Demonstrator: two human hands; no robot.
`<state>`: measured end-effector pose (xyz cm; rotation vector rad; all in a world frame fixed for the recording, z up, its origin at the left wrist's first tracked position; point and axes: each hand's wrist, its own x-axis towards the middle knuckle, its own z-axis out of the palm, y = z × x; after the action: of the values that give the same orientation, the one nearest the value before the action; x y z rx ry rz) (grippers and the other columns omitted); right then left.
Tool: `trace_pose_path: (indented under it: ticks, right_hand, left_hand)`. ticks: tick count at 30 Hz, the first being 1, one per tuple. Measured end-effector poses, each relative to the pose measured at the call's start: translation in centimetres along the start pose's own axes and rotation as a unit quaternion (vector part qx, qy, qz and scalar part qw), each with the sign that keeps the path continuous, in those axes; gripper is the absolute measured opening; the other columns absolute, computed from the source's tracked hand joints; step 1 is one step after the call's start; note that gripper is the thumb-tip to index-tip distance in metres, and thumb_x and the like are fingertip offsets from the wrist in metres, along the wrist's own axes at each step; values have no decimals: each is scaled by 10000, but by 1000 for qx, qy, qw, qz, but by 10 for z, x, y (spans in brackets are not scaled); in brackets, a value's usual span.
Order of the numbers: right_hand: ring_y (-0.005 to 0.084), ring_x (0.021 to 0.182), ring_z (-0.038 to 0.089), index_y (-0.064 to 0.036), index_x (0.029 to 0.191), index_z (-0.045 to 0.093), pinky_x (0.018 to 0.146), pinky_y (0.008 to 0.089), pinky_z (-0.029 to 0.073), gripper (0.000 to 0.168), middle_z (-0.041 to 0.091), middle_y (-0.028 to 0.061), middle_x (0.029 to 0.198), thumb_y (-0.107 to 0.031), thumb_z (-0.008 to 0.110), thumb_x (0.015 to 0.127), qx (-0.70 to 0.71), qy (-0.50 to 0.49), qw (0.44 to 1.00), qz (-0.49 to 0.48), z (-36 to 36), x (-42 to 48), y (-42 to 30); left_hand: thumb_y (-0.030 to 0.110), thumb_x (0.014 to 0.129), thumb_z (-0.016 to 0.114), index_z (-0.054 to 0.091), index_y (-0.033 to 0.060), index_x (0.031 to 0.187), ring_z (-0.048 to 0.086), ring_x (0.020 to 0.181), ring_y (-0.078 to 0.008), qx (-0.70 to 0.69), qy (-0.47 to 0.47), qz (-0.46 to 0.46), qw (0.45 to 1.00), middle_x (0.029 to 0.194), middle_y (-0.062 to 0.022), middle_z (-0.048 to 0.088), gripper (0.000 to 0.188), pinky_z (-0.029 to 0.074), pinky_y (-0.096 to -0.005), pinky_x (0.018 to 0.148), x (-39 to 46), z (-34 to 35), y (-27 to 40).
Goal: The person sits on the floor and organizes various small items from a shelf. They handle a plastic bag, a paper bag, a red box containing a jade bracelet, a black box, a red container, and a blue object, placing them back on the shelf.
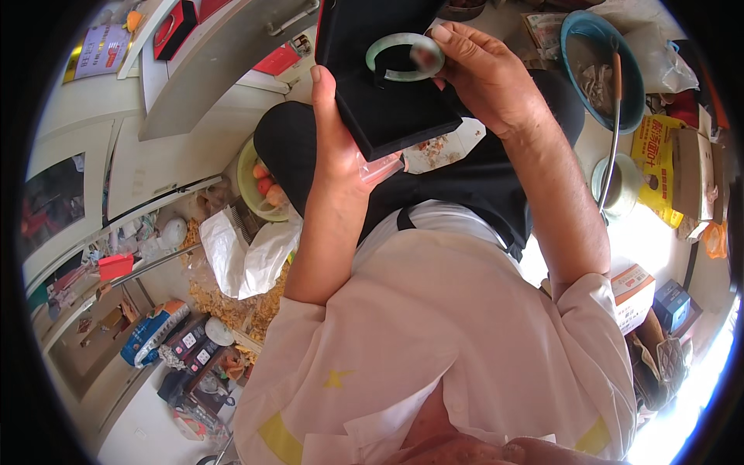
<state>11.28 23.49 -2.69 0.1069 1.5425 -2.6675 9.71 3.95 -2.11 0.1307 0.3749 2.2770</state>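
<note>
A pale green bangle, which looks like jade [381, 48], is pinched at its right side between the thumb and fingers of my right hand [485, 72]. It is over an open black-lined jewellery box [401, 119], whose lid stands up at the far side. My left hand [337, 128] holds the box from its left edge and below, thumb up along the side. A small clear plastic bag [378, 168] is between my left palm and the box. Part of the bangle's right side is blurred, and most of my left fingers are hidden under the box.
A white paper with crumbs [444, 148] lies beyond my lap. A green basin of fruit [247, 180] is at left, near a white plastic bag [224, 250]. At right are a blue-green bucket [633, 99] with a long-handled tool, a pot [622, 186] and cartons [633, 296]. A red box [180, 29] is upper left.
</note>
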Motion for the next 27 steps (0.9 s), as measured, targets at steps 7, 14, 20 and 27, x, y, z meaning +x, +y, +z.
trace_pose_path:
  ticks: [7,14,20,27]
  right_hand:
    - [77,793,555,-88,1025,738,736,251,450,283,703,-9,906,-364,679,1010,-6,-3,1000,-4,-1,2,6]
    - [66,764,531,-86,1027,737,726,247,465,340,699,-14,897,-416,654,1022,-15,42,999,3,1,1,9]
    - [68,751,515,-61,1030,734,726,244,473,377,701,-5,907,-423,629,1036,-39,38,998,-13,1,0,10]
    - [82,767,536,-47,1035,738,737,248,472,383,713,14,934,-389,569,1071,-42,33,998,-14,0,0,12]
  left_hand:
    - [749,991,361,495,-1,1422,698,1094,-328,-47,36,9,998,1228,-225,669,875,613,-464,891,-3,7,-2]
    - [716,1002,389,527,63,1424,728,981,-264,60,71,9,996,1226,-127,696,790,617,-395,725,-5,12,-4]
    - [698,1012,378,478,60,1471,694,1094,-332,54,56,2,997,1326,-151,648,792,615,-511,806,-4,5,-3]
    - [751,993,343,513,5,1411,706,1083,-328,16,68,12,997,1218,-237,675,871,613,-466,887,-2,13,-5]
